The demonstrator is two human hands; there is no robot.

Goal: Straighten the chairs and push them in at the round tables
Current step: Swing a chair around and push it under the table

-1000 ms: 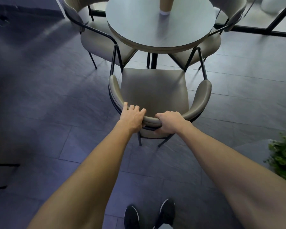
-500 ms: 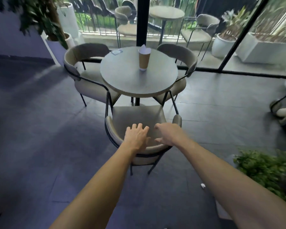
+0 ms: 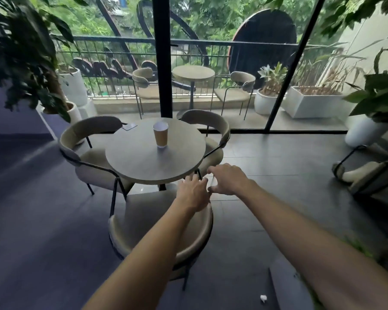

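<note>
A round grey table (image 3: 143, 166) stands ahead with a paper cup (image 3: 160, 134) on it. Three beige chairs with black frames ring it: the near chair (image 3: 143, 222) below me, a left chair (image 3: 87, 139) and a far right chair (image 3: 211, 128), all tucked close to the table. My left hand (image 3: 193, 193) hovers above the near chair's seat, fingers spread, holding nothing. My right hand (image 3: 230, 179) floats beside it to the right, fingers loosely curled and empty, off the chair.
A black post (image 3: 162, 63) and glass wall stand behind the table; beyond them are another round table (image 3: 193, 73) and two chairs. Potted plants stand at left (image 3: 20, 52) and right (image 3: 381, 90). Another chair (image 3: 367, 175) is at far right. A crumpled scrap (image 3: 263, 298) lies on the floor.
Both hands have let go of the near chair's backrest and lifted off it. My view has risen and backed away, so the whole table and the balcony now show.
</note>
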